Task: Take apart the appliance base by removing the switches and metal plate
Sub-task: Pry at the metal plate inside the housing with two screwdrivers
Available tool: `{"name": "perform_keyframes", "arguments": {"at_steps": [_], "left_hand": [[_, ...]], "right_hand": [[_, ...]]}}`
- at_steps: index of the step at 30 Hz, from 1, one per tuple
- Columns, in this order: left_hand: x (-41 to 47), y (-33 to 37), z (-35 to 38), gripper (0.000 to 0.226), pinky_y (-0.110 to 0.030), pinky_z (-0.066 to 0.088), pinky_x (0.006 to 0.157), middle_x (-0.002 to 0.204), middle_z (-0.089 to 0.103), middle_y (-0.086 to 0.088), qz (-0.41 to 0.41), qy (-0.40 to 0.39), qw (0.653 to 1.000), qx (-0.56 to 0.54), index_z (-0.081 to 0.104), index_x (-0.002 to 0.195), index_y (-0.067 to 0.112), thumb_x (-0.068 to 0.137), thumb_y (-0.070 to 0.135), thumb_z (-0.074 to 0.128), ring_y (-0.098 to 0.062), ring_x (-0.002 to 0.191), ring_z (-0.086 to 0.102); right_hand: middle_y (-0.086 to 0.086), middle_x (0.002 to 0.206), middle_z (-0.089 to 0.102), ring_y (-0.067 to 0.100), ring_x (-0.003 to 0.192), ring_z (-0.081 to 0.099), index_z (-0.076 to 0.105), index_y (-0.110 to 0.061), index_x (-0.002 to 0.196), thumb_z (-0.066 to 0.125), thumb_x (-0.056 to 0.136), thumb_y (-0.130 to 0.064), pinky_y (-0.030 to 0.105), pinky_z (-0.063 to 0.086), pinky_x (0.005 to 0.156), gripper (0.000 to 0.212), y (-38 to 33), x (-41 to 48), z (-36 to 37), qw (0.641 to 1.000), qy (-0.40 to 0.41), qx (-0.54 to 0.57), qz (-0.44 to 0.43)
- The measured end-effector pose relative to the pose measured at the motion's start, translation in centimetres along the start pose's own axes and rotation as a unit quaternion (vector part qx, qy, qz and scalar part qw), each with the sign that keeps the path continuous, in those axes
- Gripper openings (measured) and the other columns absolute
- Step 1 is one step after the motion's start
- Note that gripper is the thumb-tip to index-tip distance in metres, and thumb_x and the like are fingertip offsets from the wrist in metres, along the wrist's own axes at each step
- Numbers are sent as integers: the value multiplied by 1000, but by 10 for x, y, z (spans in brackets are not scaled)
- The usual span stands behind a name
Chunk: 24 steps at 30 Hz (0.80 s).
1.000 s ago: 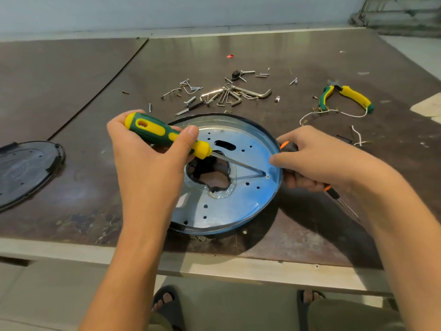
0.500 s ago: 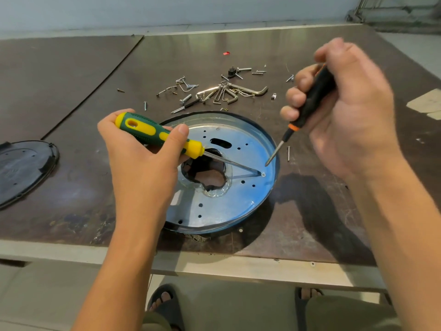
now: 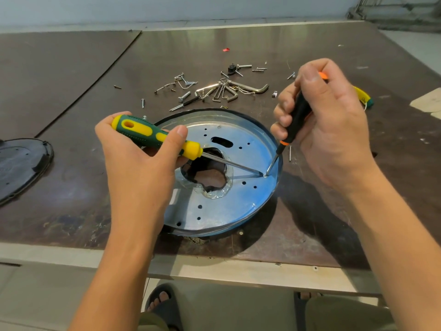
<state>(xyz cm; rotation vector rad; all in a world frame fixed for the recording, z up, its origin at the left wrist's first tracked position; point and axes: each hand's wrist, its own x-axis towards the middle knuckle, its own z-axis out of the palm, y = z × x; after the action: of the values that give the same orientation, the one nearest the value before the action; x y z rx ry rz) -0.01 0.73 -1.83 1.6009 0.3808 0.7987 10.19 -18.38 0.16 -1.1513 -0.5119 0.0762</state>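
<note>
My left hand (image 3: 140,161) comes in from six o'clock, wrist bent, fingers and thumb wrapped tight round the green-and-yellow screwdriver (image 3: 157,137). Its rubbery, ribbed handle lies almost flat, and the bare steel shaft runs toward four o'clock across the plate.

My right hand (image 3: 329,130) is up at two o'clock of the plate, fingers curled closed round the black screwdriver (image 3: 296,120) (slim one, orange collar), held steeply, tip pointing down. Both tips meet at one small screw (image 3: 265,175) near the plate's three o'clock rim. So: two hands, two screwdrivers, one screw under them.

The appliance base (image 3: 222,232) sits right in front of me near the table's front edge, a round dark shell with the metal plate (image 3: 214,211) seated in it. The plate is a shiny, bluish disc with a raised lip, dotted with small round holes, one oblong slot at twelve o'clock, and a ragged lobed opening in the middle.

Beyond it, at twelve o'clock, lies a loose scatter of screws (image 3: 183,96) and bent hex keys (image 3: 248,88), too jumbled to count. One black plastic lid (image 3: 21,163) rests at nine o'clock. The table (image 3: 71,91) is dark, scuffed board with a pale edge.
</note>
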Motion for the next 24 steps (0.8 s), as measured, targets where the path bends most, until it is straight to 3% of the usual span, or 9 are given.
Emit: {"name": "perform_keyframes", "arguments": {"at_steps": [3, 6, 11, 15, 20, 24], "left_hand": [[0, 0, 0, 54, -32, 63, 73, 108, 60, -20, -2, 1, 1000, -1, 38, 120, 23, 87, 23, 80, -30, 91, 73], [-1, 0, 0, 54, -31, 63, 72, 101, 61, -12, 4, 2, 1000, 0, 37, 120, 21, 87, 21, 80, -23, 88, 74], [0, -1, 0, 50, -32, 63, 71, 96, 61, -8, -2, -15, 1000, -2, 33, 121, 15, 92, 16, 74, -22, 76, 76], [1, -2, 1, 51, -33, 63, 72, 89, 60, 0, -6, -30, 1000, 2, 33, 119, 16, 91, 17, 75, -24, 77, 76], [1, -3, 0, 53, -34, 63, 73, 100, 60, -15, 2, -30, 1000, 2, 32, 120, 16, 91, 20, 76, -26, 79, 76], [-1, -3, 1, 53, -32, 63, 72, 110, 59, -25, 19, -30, 999, 2, 32, 122, 16, 91, 21, 75, -25, 79, 76]], "right_hand": [[7, 73, 45, 20, 61, 43, 45, -13, 91, 35, 106, -28, 32, 36, 55, 23, 0, -2, 2, 999, -33, 26, 5], [6, 78, 47, 19, 65, 46, 48, -12, 91, 33, 106, -27, 33, 38, 57, 26, 0, -2, 1, 998, -58, 24, 6], [8, 85, 43, 20, 73, 48, 54, -10, 92, 41, 106, -27, 37, 45, 64, 25, 1, -3, -1, 994, -105, 5, -15], [5, 79, 53, 22, 72, 51, 66, -12, 96, 50, 96, -33, 41, 41, 72, 27, 2, -2, -1, 992, -121, 17, -20], [7, 83, 64, 23, 78, 59, 69, -8, 107, 49, 97, -31, 36, 49, 76, 33, 4, 1, -2, 991, -116, 58, -12], [11, 85, 61, 24, 78, 57, 64, -4, 107, 41, 106, -23, 34, 50, 74, 30, 6, 3, 0, 988, -115, 98, -9]]}}
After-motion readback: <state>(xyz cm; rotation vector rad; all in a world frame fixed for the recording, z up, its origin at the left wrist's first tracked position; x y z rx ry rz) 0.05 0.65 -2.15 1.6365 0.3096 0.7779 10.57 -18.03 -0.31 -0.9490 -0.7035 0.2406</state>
